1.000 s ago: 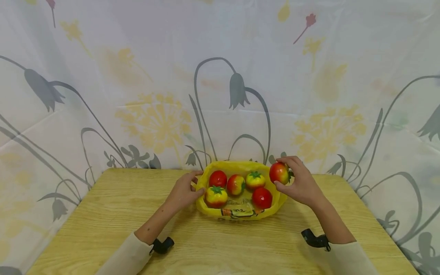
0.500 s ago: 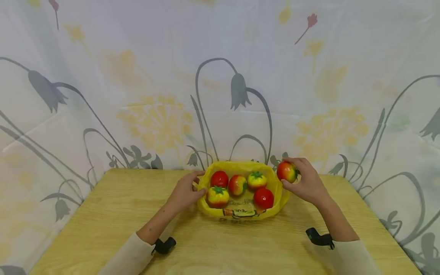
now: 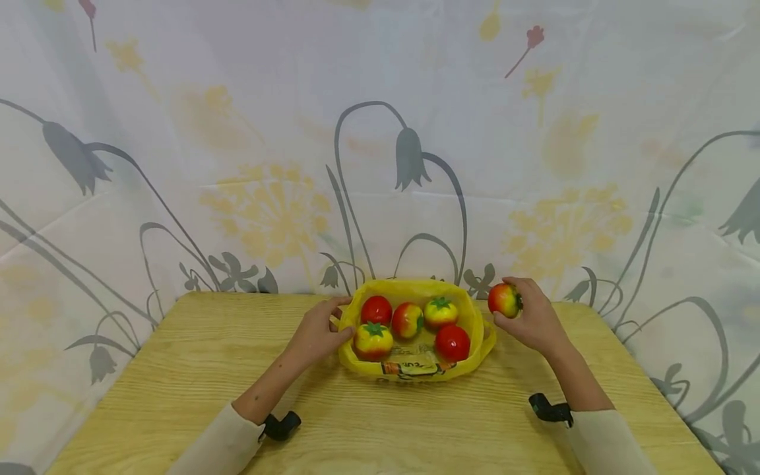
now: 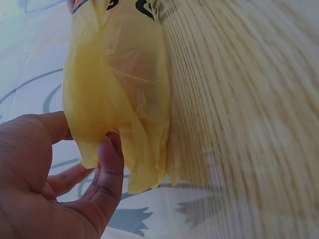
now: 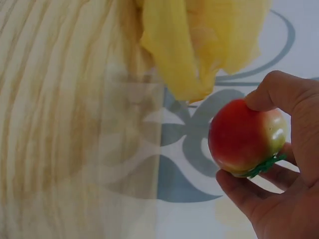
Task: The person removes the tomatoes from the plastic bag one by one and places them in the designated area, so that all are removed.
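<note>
An opened yellow plastic bag [image 3: 410,286] sits near the table's back edge with several shiny red and yellow toy tomatoes inside, among them a yellow one [image 3: 373,342] and a red one [image 3: 452,343]. My left hand [image 3: 316,335] pinches the bag's left side between thumb and fingers; the left wrist view shows the thin film [image 4: 117,74] there. To the right of the bag, my right hand [image 3: 534,324] holds another toy tomato [image 3: 503,300] up, thumb and fingers round it. Its green leafy top [image 5: 264,166] points toward the palm in the right wrist view.
A loose bag handle [image 3: 489,340] sticks out on the right, close to my right hand. The wooden table [image 3: 392,429] lies under everything, with a flower-printed cloth [image 3: 380,218] hanging right behind its back edge. Dark wrist mounts [image 3: 282,425] sit at both cuffs.
My right hand has moved the toy tomato to the right, from over the bag's right rim to outside it. The left hand keeps its place on the bag.
</note>
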Tool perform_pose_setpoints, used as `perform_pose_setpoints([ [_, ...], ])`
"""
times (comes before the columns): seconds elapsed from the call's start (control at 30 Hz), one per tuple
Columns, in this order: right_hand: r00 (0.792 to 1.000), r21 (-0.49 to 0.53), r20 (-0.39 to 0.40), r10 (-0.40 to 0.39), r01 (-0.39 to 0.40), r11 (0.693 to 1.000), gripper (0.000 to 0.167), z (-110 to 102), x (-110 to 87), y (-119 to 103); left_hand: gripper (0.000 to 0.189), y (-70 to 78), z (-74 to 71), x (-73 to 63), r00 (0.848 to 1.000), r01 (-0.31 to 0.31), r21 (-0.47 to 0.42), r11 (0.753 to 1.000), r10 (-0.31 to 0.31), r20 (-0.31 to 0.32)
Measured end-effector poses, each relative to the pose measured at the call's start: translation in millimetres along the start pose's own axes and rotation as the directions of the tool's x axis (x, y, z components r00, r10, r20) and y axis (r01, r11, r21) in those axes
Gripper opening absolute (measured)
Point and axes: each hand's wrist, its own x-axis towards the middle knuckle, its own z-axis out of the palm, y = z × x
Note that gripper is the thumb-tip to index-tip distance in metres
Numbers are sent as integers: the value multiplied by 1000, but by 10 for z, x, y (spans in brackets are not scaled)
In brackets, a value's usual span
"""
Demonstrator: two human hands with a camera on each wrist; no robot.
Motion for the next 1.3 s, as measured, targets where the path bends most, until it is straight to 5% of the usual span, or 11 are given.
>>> perform_pose_setpoints([
  [0.43, 992, -30, 58, 111, -110, 993, 68, 141, -67, 205, 58, 13, -28, -33, 1000, 13, 4, 1000, -13, 12],
  [1.3, 992, -104, 104, 72, -61, 993, 66, 188, -51, 294, 58, 18, -12, -24, 1000, 14, 5, 1000, -14, 27],
])
